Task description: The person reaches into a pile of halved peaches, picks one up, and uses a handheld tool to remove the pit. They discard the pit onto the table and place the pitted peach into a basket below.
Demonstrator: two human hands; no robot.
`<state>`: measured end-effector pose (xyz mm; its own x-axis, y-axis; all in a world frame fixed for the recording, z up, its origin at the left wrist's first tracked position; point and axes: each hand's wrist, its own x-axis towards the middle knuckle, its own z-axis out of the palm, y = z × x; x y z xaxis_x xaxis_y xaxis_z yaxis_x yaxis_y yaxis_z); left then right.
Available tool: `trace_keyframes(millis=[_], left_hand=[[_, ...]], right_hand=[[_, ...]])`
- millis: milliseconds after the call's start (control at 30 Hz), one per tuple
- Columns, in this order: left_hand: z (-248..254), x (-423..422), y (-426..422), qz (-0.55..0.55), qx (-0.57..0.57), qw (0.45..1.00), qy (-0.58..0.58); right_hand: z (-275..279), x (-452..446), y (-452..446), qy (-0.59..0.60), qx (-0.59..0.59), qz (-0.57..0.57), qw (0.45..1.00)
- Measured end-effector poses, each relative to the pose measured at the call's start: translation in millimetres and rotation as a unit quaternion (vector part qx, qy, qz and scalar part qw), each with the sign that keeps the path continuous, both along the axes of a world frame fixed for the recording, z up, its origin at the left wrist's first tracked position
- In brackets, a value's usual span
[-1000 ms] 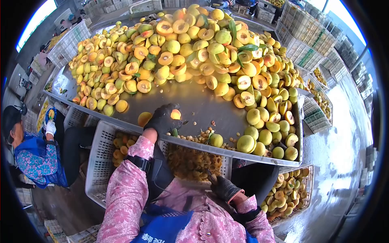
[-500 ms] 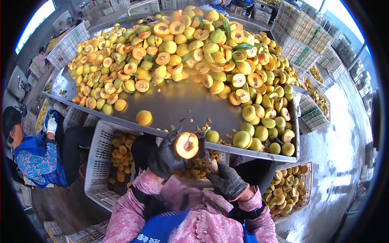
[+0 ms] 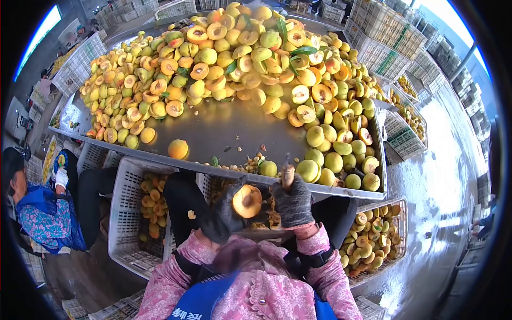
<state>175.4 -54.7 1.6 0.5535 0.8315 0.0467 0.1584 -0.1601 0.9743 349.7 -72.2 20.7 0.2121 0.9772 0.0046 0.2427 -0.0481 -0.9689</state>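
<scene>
Up by the worktop [image 3: 213, 130] edge now, the right hand [image 3: 294, 205] grips a small tool [image 3: 288, 175]; the left hand [image 3: 225, 213] still holds a cut fruit [image 3: 247, 201].

Pink floral sleeves [image 3: 333, 272], blue apron [image 3: 205, 298], yellow-orange peach half [image 3: 247, 201], dark grey gloves [image 3: 295, 205].

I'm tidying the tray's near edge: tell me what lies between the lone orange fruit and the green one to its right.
Head view: a green leaf and small pale bits lie between orange fruit and green fruit.
</scene>
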Motion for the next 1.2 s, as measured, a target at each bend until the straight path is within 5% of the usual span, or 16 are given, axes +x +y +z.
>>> trace_keyframes(millis=[33,100,167,233,300,333,367,400,567,733,900,1033,1133,1200], left_hand=[[8,2,-3,0.049,-0.151,0.975,-0.155],[25,9,-13,0.136,-0.424,0.783,-0.434],[-4,2,-8,0.122,-0.277,0.904,-0.304],[-5,1,-7,0.093,-0.3,0.897,-0.311],[1,1,-6,0.044,-0.484,0.75,-0.449],[-1,1,-7,0.043,-0.299,0.902,-0.307],[-6,1,-7,0.039,-0.09,0.985,-0.142],[-12,1,-7,0.032,0.126,0.991,0.034],[-65,1,-7,0.068,0.014,0.996,-0.059],[-51,22,-12,0.125,-0.149,0.951,-0.239],[-70,5,-15,0.054,-0.1,0.97,-0.214],[-94,-1,-13,0.083,-0.039,0.994,-0.062],[-79,6,-15,0.115,-0.077,0.985,-0.107],[-61,10,-19,0.14,-0.154,0.963,-0.17]], right_hand=[[14,7,-1,-0.057,0.024,-0.005,0.998],[10,25,-4,-0.107,-0.093,0.105,0.984],[13,22,-18,-0.104,0.012,0.16,0.981],[23,21,-28,-0.126,0.009,0.23,0.965],[34,23,-33,-0.172,-0.099,0.305,0.931],[33,20,-34,-0.2,-0.102,0.313,0.923],[37,17,-34,-0.209,-0.112,0.31,0.921],[46,14,-35,-0.218,-0.123,0.307,0.918],[36,7,-36,-0.223,-0.081,0.294,0.926],[30,2,-36,-0.205,-0.02,0.308,0.929],[-2,2,-39,-0.211,-0.035,0.336,0.917],[-16,-1,-36,-0.182,-0.033,0.375,0.908],[-36,-5,-41,-0.233,0.087,0.35,0.903],[-26,-6,-41,-0.16,-0.039,0.379,0.91]])
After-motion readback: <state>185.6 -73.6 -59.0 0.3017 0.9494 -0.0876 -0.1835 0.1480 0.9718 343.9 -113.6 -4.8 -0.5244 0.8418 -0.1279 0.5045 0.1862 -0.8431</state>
